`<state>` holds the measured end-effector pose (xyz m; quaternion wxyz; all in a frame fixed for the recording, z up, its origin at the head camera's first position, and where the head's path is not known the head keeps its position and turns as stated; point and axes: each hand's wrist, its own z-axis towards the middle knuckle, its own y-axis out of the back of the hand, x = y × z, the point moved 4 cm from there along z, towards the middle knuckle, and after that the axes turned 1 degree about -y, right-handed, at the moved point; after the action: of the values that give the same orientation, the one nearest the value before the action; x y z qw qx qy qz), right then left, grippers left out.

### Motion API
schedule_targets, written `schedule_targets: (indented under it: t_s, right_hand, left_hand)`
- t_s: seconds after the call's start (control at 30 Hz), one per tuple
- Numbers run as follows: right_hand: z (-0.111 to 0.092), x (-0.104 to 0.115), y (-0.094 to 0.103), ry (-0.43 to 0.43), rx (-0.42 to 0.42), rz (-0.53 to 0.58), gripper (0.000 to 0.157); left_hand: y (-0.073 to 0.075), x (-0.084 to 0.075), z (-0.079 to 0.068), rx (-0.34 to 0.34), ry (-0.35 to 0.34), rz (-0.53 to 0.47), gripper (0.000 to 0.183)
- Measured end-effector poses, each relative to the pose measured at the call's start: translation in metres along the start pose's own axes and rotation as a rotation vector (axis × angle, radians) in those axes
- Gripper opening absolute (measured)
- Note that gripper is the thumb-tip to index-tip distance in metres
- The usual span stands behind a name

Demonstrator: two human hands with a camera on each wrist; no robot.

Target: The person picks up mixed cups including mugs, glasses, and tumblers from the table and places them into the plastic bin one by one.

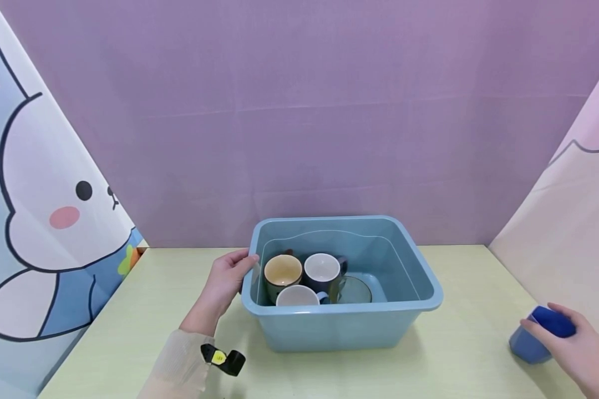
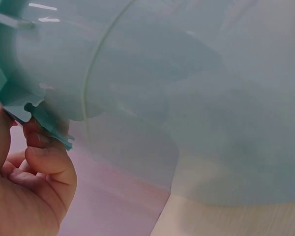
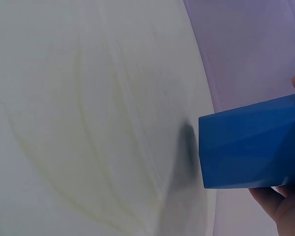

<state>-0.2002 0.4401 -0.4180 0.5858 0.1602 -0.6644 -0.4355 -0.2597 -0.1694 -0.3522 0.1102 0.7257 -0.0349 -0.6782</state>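
My left hand (image 1: 224, 282) grips the left rim of a blue plastic basin (image 1: 339, 332) on the table. In the left wrist view, its curled fingers (image 2: 49, 160) hook under the rim edge, beside the basin's outer wall (image 2: 211, 98). Inside the basin, toward its left, stand a cream-lined mug (image 1: 283, 270), a dark mug with a white inside (image 1: 321, 267), a white-lined cup (image 1: 297, 296) and a clear glass piece (image 1: 355, 291). Far to the right, my right hand (image 1: 584, 343) holds a faceted blue cup (image 1: 526, 346) by its upper part, close over the table.
The pale yellow-green table (image 1: 469, 354) extends around the basin. A purple cloth (image 1: 299, 122) hangs behind it. Printed cloths flank both sides, with a cartoon figure (image 1: 55, 194) at left. A black strap device (image 1: 223, 359) sits on the left sleeve.
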Motion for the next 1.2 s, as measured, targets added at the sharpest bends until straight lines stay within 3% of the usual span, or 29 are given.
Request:
schedule_targets:
  t_s: [0.27,0.67,1.2]
  right_hand:
    - [0.002,0.007,0.001,0.006,0.005,-0.013,0.088]
    - [0.005,0.017,-0.002,0.09,-0.012,0.003,0.086]
    - [0.003,0.047,0.0,0.147,-0.013,0.013,0.082]
  left_hand:
    - [0.0,0.0,0.0,0.002,0.004,-0.001,0.04]
    - [-0.001,0.0,0.0,0.003,0.005,-0.004,0.04]
    - [0.0,0.0,-0.001,0.001,0.012,-0.001,0.039]
